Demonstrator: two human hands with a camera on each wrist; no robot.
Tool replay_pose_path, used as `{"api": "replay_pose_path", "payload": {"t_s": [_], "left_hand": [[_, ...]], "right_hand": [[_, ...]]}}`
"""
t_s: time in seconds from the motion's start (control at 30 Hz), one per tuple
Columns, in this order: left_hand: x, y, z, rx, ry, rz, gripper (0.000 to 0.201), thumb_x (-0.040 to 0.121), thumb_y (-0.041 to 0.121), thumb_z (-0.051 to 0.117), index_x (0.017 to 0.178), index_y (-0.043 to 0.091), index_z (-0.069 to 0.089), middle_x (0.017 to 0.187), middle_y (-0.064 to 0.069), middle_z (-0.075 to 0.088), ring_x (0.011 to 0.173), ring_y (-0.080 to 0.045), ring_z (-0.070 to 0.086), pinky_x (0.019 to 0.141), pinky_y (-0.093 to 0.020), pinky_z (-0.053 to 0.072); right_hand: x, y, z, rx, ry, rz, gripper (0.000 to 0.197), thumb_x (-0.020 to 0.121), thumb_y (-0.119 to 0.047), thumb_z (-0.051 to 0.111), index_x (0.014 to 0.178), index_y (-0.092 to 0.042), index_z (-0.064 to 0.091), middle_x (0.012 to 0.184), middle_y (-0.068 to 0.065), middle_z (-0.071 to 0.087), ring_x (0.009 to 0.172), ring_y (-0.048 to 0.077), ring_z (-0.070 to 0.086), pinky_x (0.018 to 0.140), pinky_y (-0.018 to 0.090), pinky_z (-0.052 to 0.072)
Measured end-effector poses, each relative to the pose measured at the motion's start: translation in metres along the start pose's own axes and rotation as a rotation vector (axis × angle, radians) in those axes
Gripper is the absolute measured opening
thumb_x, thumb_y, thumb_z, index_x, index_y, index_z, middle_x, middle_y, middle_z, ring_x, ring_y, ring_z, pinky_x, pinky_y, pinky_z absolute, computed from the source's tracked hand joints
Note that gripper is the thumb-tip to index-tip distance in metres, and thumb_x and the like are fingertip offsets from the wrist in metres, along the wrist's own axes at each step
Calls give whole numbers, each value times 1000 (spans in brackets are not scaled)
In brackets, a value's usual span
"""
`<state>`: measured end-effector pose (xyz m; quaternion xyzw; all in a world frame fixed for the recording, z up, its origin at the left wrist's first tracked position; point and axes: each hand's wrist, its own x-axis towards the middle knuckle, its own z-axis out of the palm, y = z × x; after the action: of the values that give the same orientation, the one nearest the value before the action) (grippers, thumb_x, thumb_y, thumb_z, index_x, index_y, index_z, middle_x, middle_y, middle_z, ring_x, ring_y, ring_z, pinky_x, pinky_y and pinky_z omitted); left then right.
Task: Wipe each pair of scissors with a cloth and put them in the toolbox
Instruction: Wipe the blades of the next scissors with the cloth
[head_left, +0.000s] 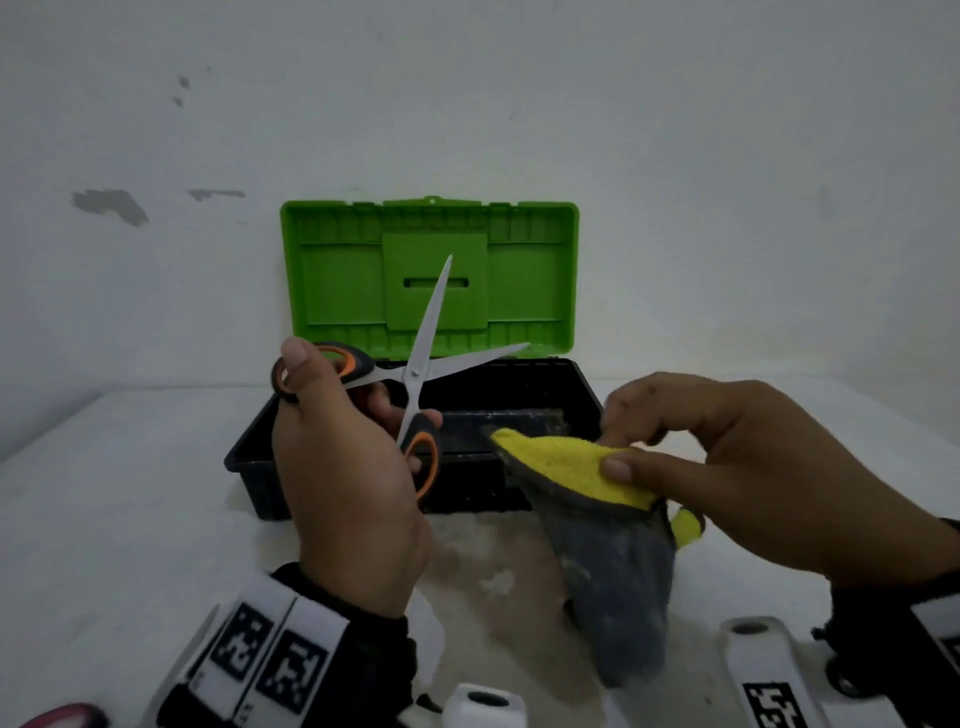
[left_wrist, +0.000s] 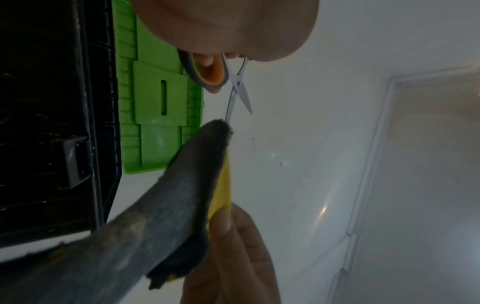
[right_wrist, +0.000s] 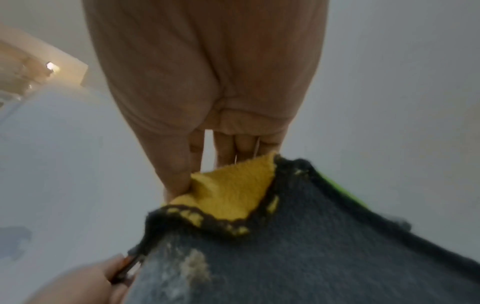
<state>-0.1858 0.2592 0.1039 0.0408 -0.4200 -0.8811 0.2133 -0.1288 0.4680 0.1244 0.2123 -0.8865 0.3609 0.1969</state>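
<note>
An open toolbox (head_left: 260, 462) sits on the table. Above it the left hand (head_left: 343, 478) grips spread-bladed scissors (head_left: 415, 374) by their handles, the safe hold: stiff, light, sharp-tipped. The right hand (head_left: 727, 467) pinches a soft, limp cloth (head_left: 597, 499) beside them.

plain room: chipped white wall (head_left: 467, 104), white table (head_left: 104, 493).
</note>
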Motion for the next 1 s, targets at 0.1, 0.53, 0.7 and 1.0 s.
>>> {"api": "replay_pose_path", "payload": {"t_s": [0.1, 0.53, 0.7, 1.0], "left_hand": [[3, -2, 3, 17, 4, 35, 42, 101, 56, 33, 86, 24, 55, 73, -3, 43, 73, -23, 42, 48, -26, 44], [16, -6, 18, 20, 21, 40, 54, 97, 62, 37, 118, 20, 63, 97, -8, 59, 87, -19, 55, 98, -54, 47], [22, -5, 17, 3, 60, 35, 45, 97, 61, 35, 100, 27, 65, 81, 2, 57, 75, -15, 55, 75, -38, 48], [16, -18, 15, 27, 27, 4, 53, 94, 65, 39, 112, 23, 66, 105, -16, 67, 95, -26, 67, 92, -52, 52]], "right_hand": [[16, -9, 7, 64, -131, 15, 9, 85, -30, 66, 86, -29, 75, 85, -6, 73, 73, 16, 67, 65, 36, 53], [65, -26, 45, -45, 294, 17, 6, 90, -28, 62, 86, -27, 65, 74, -9, 68, 71, 5, 62, 59, 16, 47], [64, -24, 59, 509, 444, 93, 15, 97, -26, 52, 93, -12, 56, 86, 17, 72, 74, 37, 66, 67, 49, 57], [63, -16, 87, 245, 561, -23, 12, 86, -21, 74, 90, -24, 64, 74, -6, 68, 60, 6, 64, 54, 22, 52]]}}
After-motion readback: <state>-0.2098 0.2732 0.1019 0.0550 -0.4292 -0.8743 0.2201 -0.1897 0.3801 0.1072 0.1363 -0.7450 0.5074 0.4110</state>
